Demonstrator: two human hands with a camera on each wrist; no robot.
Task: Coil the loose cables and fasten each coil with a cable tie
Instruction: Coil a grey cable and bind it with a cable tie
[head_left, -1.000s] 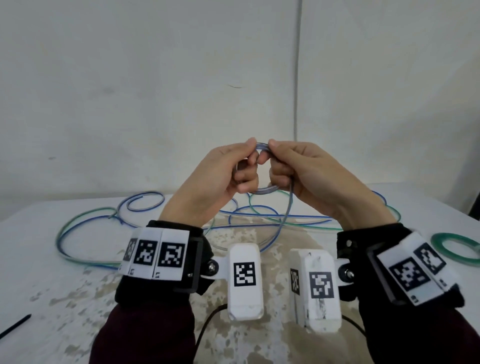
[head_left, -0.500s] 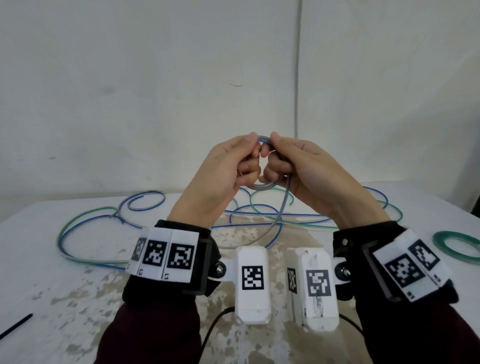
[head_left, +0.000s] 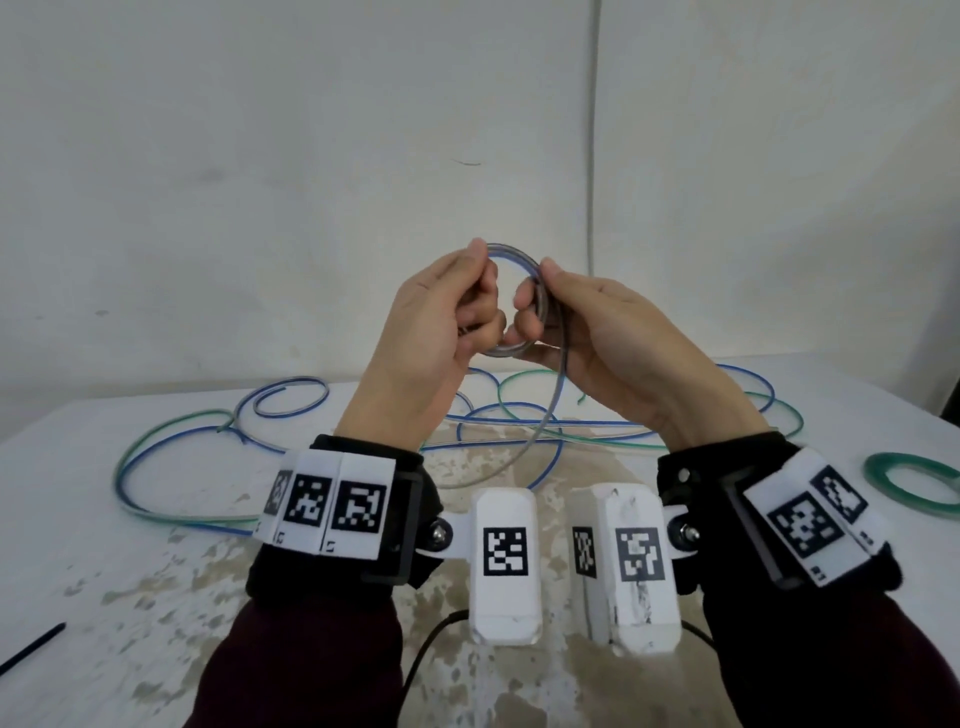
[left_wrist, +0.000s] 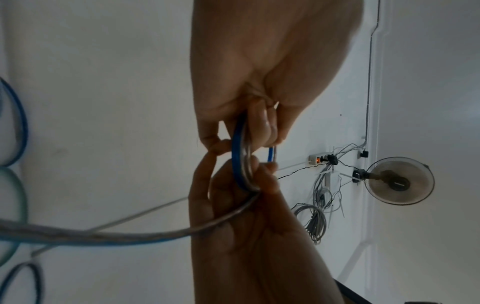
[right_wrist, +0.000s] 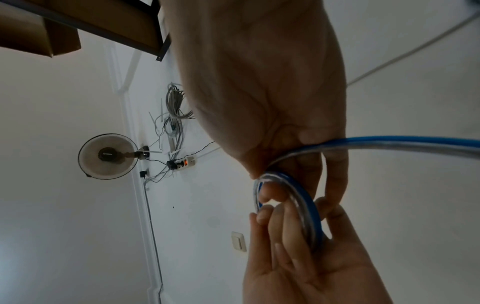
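A small coil of blue-and-clear cable (head_left: 511, 250) is held up above the table between both hands. My left hand (head_left: 483, 283) pinches its left side with thumb and curled fingers. My right hand (head_left: 537, 291) grips its right side. The cable's loose tail (head_left: 551, 415) hangs from the right hand down to the table. In the left wrist view the coil (left_wrist: 240, 162) sits between the fingers of both hands. In the right wrist view the coil (right_wrist: 310, 207) shows edge-on, and the tail (right_wrist: 402, 142) runs off to the right.
Loose blue and green cables (head_left: 171, 449) sprawl over the back of the white table (head_left: 130, 571). A coiled green cable (head_left: 914, 486) lies at the right edge. A black cable tie (head_left: 31, 649) lies at the front left. A wall stands close behind.
Both hands have risen with the coil and drawn slightly apart, so the loop between them shows wider. The tail has followed upward.
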